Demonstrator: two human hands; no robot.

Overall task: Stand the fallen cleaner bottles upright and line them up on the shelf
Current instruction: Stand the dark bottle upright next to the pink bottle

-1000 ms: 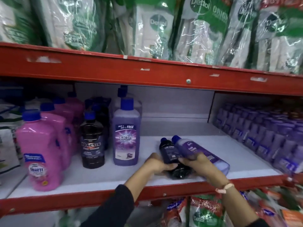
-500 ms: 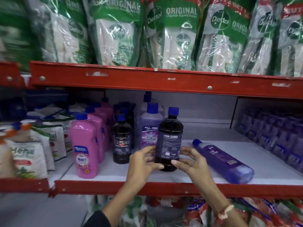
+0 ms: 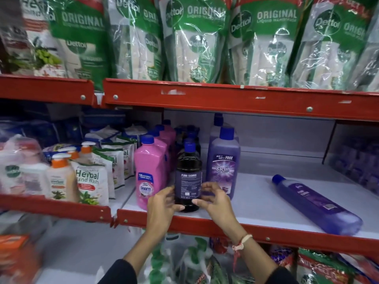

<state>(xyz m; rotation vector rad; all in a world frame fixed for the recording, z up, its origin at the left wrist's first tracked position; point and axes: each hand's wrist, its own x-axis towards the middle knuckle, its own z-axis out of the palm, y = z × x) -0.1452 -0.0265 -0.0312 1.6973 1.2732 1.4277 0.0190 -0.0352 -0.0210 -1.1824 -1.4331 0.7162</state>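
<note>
A black cleaner bottle (image 3: 188, 177) with a blue cap stands upright at the front of the white shelf (image 3: 256, 206), its back label facing me. My left hand (image 3: 162, 203) wraps its left side and my right hand (image 3: 215, 199) its right side, fingertips on the lower part. It stands between a pink Shakti bottle (image 3: 150, 173) and an upright purple Bactin bottle (image 3: 223, 162). Further right, a purple cleaner bottle (image 3: 313, 203) lies on its side, cap toward the back left.
More pink, black and purple bottles stand in rows behind the front ones. Herbal hand wash pouches (image 3: 92, 181) fill the shelf section to the left. Green Dettol refill packs (image 3: 196, 37) hang over the red upper shelf edge (image 3: 225, 99). Purple bottles (image 3: 356, 160) crowd the far right.
The black bottle went from lying beside the purple one to upright, then shifted left into the gap in front of the black row. The purple bottle stays lying down.
</note>
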